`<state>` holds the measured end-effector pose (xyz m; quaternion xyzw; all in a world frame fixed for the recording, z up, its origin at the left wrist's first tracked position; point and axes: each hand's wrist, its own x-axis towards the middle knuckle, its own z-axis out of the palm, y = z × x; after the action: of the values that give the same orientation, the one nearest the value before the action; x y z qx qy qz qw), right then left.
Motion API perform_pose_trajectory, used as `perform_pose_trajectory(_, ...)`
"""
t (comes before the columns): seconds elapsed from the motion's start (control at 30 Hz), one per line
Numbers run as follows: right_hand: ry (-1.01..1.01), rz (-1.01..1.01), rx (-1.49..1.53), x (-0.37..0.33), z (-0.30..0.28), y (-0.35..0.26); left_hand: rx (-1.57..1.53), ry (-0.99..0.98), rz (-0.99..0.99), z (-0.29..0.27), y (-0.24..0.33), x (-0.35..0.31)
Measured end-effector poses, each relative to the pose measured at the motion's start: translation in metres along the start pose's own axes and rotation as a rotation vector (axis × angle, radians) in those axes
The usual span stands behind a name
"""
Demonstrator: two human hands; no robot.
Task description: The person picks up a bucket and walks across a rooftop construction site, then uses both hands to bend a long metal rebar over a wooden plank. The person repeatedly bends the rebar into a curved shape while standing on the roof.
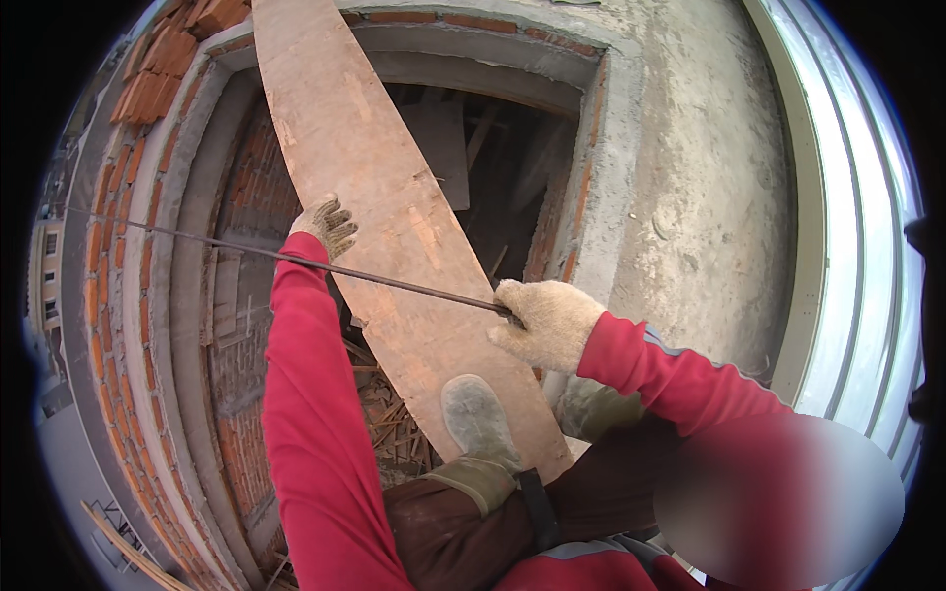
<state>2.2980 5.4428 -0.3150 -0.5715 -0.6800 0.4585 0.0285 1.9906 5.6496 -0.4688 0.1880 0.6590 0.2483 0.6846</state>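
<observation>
Rod: a long, thin, dark metal rod (414, 288), straight and slightly rough-looking, slants across the view; one end is at the right hand, and the rest passes over the left forearm and the plank toward the far left
Plank: a broad, pale brown wooden sheet (394, 212), scuffed and flaking, with ragged edges, spans the opening from the top of the view down to the person's foot
Opening: a deep, roughly rectangular pit, its grey mortar rim (623, 138) smeared unevenly over orange brick; inside it is dim, with broken wood scraps (394, 409) lying low on the left side
Surroundings: a stack of orange-red clay bricks (158, 74) sits at upper left, above a curved-looking course of brick wall (120, 286); to the right lies a rough, stained grey concrete floor (709, 197), bordered by shiny ribbed sheeting (855, 197)
In the way: a dusty grey boot (475, 414) stands on the near part of the plank; a blurred oval covers the lower right corner
Right hand: in a cream knitted glove (552, 320), the hand reaches in from the right, bent across the body, fingers and thumb closed around the rod's near end
Left hand: in a cream-and-grey knitted glove (325, 225), the hand ends a straight, outstretched arm in a red sleeve (317, 414), at the plank's left edge; its fingers are released, extended and slightly bent; whether they touch the wood, I cannot tell
</observation>
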Motion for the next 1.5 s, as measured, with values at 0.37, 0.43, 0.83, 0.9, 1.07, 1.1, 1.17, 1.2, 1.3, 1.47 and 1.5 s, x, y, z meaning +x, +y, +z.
perform_pose_trajectory(0.37, -0.085, 0.03, -0.057, -0.002, -0.004, -0.002, -0.002, -0.106, 0.046, 0.004, 0.002, -0.014)
perform_pose_trajectory(0.43, 0.02, -0.013, -0.072, -0.003, -0.001, -0.002, 0.051, -0.319, 0.138, 0.005, 0.003, -0.02)
perform_pose_trajectory(0.83, -0.23, -0.326, 0.885, -0.052, -0.062, -0.057, -0.069, -0.602, 0.185, 0.013, 0.006, -0.023)
perform_pose_trajectory(0.9, -0.153, -0.694, 0.825, -0.051, -0.047, -0.074, -0.051, -0.599, 0.186, 0.011, 0.006, -0.02)
perform_pose_trajectory(1.07, -0.18, -0.944, 0.765, -0.053, -0.028, -0.101, 0.001, -0.565, 0.158, 0.01, 0.005, -0.02)
perform_pose_trajectory(1.1, -0.183, -0.936, 0.756, -0.054, -0.029, -0.104, 0.004, -0.564, 0.155, 0.01, 0.004, -0.02)
perform_pose_trajectory(1.17, -0.183, -0.922, 0.726, -0.056, -0.031, -0.111, 0.024, -0.521, 0.163, 0.01, 0.004, -0.021)
perform_pose_trajectory(1.2, -0.175, -0.91, 0.713, -0.057, -0.033, -0.112, 0.008, -0.547, 0.151, 0.01, 0.004, -0.021)
perform_pose_trajectory(1.3, -0.168, -0.891, 0.671, -0.059, -0.038, -0.118, -0.011, -0.525, 0.15, 0.01, 0.005, -0.021)
perform_pose_trajectory(1.47, -0.149, -0.819, 0.593, -0.068, -0.051, -0.119, -0.042, -0.568, 0.153, 0.008, 0.007, -0.019)
perform_pose_trajectory(1.5, -0.143, -0.789, 0.568, -0.069, -0.055, -0.117, -0.052, -0.601, 0.14, 0.007, 0.007, -0.018)
